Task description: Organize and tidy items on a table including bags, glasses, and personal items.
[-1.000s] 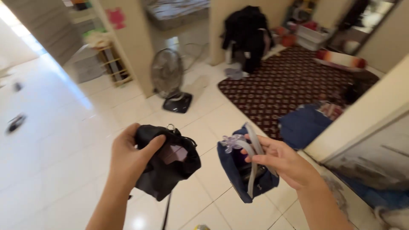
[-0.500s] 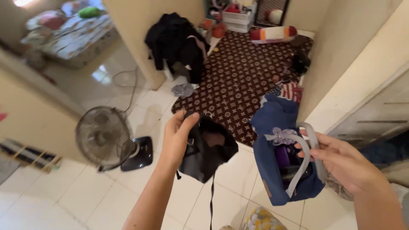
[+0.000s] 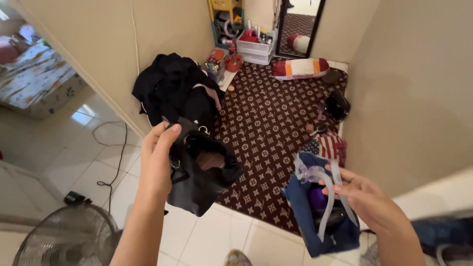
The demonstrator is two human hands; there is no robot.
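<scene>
A small black fabric bag (image 3: 199,172) hangs in the air at the middle of the view, soft and crumpled, its mouth open to a brownish lining, with metal rings near the top edge. The left hand (image 3: 158,157) holds it up by the rim, fingers closed around the cloth. To its right, lower down, is a navy blue bag (image 3: 315,216), open at the top, with grey handles (image 3: 327,197), a pale lilac bow-shaped charm (image 3: 309,173) and something purple inside. The right hand (image 3: 367,197) grips the grey handles, fingers curled shut on them.

Both bags hang above the edge of a dark brown patterned rug (image 3: 266,113) where it meets the white tiled floor (image 3: 98,162). A pile of black clothes (image 3: 172,88) sits against the beige wall just behind the black bag. Near the blue bag lies a red-and-white striped cloth (image 3: 329,144). Farther back are a striped bolster (image 3: 301,66), a white basket of bottles (image 3: 256,49) and a mirror (image 3: 298,24). A fan (image 3: 66,241) stands at lower left, with a black cable (image 3: 116,157) on the tiles.
</scene>
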